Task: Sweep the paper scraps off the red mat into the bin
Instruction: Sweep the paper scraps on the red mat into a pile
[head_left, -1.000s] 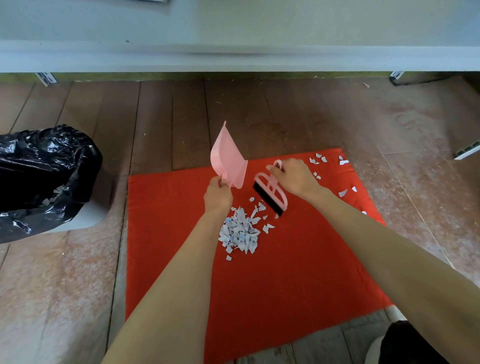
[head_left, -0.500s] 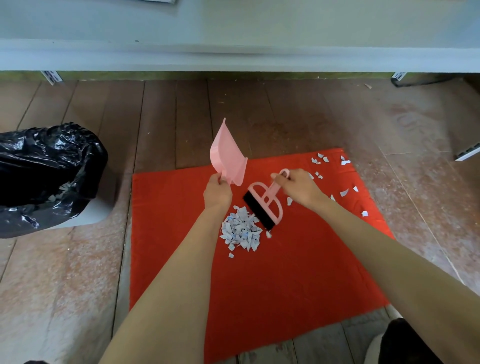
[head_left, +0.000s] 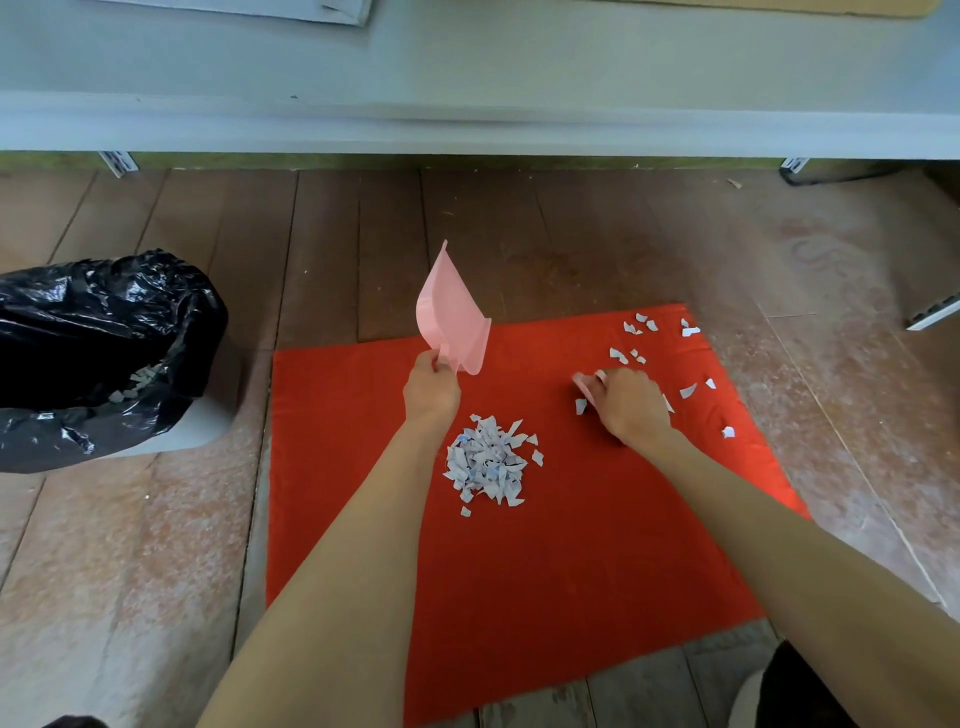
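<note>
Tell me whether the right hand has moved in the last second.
Yes. The right hand, gripping the pink brush, has shifted rightward, away from the scrap pile on the red mat.

Red mat (head_left: 571, 571) flat on floor before you. Heaped pile of white scraps (head_left: 488, 465) near its centre. Loose scraps (head_left: 688, 391) scattered toward 2 o'clock corner. Black-bagged bin (head_left: 104, 332) open, off mat at 9 o'clock, few scraps inside. Pink dustpan (head_left: 454, 317) upright in your left hand (head_left: 431, 389). Pink brush (head_left: 584, 383) mostly hidden in your right hand (head_left: 631, 405).
</note>
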